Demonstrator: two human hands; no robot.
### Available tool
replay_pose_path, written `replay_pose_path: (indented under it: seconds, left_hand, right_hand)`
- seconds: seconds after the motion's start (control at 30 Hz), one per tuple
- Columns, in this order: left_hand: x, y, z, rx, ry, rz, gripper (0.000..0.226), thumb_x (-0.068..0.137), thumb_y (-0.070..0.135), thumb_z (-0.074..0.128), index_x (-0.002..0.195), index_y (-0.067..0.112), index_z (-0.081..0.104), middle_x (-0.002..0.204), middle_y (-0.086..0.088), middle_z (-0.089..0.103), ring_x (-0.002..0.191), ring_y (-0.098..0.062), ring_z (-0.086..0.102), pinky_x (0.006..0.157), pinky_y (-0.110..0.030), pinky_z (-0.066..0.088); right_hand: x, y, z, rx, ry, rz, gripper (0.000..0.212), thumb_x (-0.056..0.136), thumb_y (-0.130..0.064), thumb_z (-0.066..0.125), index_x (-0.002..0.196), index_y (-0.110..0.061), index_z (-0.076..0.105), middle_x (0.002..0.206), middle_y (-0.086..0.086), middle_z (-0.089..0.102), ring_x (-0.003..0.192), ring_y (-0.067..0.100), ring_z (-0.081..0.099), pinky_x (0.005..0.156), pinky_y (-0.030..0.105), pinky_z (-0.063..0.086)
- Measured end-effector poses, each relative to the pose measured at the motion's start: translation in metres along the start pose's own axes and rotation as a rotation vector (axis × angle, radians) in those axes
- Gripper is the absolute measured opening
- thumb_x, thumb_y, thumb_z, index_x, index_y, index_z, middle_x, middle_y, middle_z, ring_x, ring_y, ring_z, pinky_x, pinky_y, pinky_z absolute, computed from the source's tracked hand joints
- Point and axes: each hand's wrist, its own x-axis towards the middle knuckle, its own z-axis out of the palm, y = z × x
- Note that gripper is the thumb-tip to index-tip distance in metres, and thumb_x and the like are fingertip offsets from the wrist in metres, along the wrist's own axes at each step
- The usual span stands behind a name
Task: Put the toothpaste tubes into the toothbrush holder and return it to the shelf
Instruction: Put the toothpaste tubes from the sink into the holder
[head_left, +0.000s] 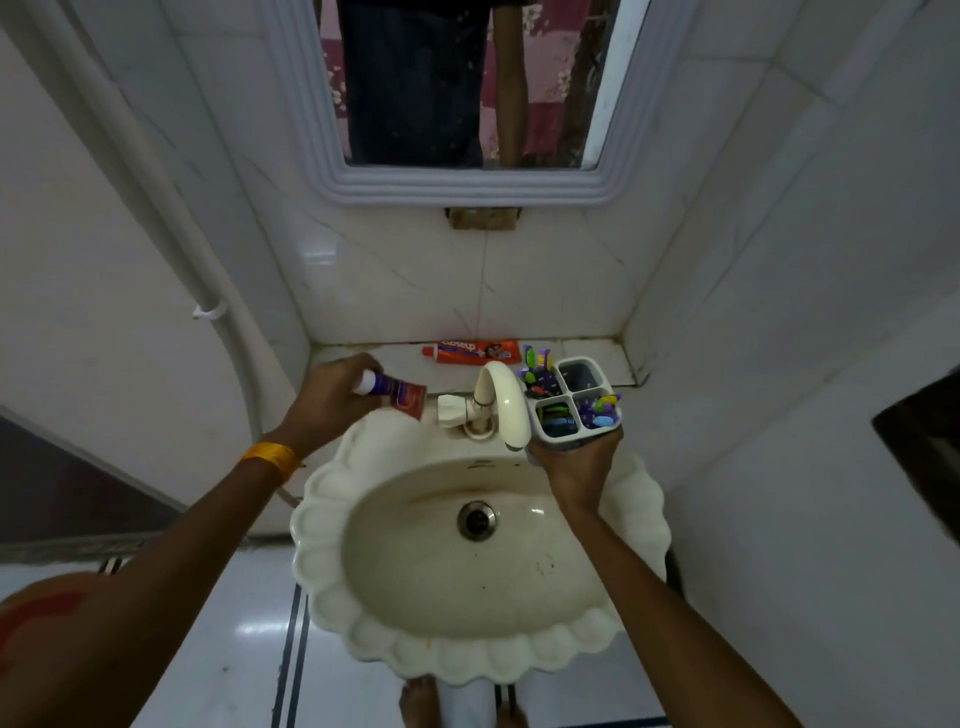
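My left hand (326, 402) grips a purple and red toothpaste tube (397, 394) with a white cap, held above the sink's left rim. My right hand (576, 465) holds a white toothbrush holder (571, 402) with four compartments from below, to the right of the tap. Toothbrushes stick out of some compartments; the back right one looks empty. A second, orange-red toothpaste tube (475, 351) lies flat on the tiled shelf (587, 348) behind the sink.
A cream scalloped sink (467, 654) fills the middle, with its cream tap (501, 400) between my hands. A mirror (467, 83) hangs above the shelf. Tiled walls close in left and right, with a white pipe (171, 223) on the left.
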Motion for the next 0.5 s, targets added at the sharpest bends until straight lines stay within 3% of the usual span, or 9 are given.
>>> replay_pose_path:
  seconds: [0.1, 0.33, 0.5]
  left_hand:
    - [0.011, 0.023, -0.027, -0.037, 0.071, 0.094, 0.033, 0.077, 0.021, 0.082, 0.105, 0.015, 0.065, 0.097, -0.005, 0.073, 0.083, -0.019, 0.066, 0.073, -0.030, 0.052]
    - [0.047, 0.094, -0.056, -0.186, 0.056, 0.223, 0.033, 0.081, 0.018, 0.078, 0.111, 0.020, 0.064, 0.108, 0.000, 0.069, 0.095, -0.017, 0.065, 0.081, -0.020, 0.051]
    - [0.084, 0.152, -0.038, -0.113, -0.014, 0.401, 0.028, 0.081, 0.012, 0.076, 0.108, 0.014, 0.068, 0.109, -0.007, 0.066, 0.101, -0.019, 0.060, 0.088, -0.032, 0.051]
  right_hand:
    - [-0.001, 0.003, 0.001, -0.013, 0.023, 0.023, 0.129, 0.053, -0.001, 0.106, 0.156, -0.015, 0.030, 0.156, 0.012, 0.053, 0.142, 0.025, 0.058, 0.115, 0.053, 0.054]
    - [0.003, 0.008, 0.000, 0.003, 0.026, 0.041, 0.133, 0.052, -0.007, 0.108, 0.158, -0.015, 0.028, 0.156, 0.009, 0.052, 0.143, 0.025, 0.057, 0.117, 0.056, 0.051]
    - [0.008, 0.012, 0.000, 0.027, 0.024, 0.063, 0.130, 0.049, -0.013, 0.108, 0.154, -0.021, 0.032, 0.152, 0.006, 0.056, 0.139, 0.023, 0.061, 0.112, 0.056, 0.055]
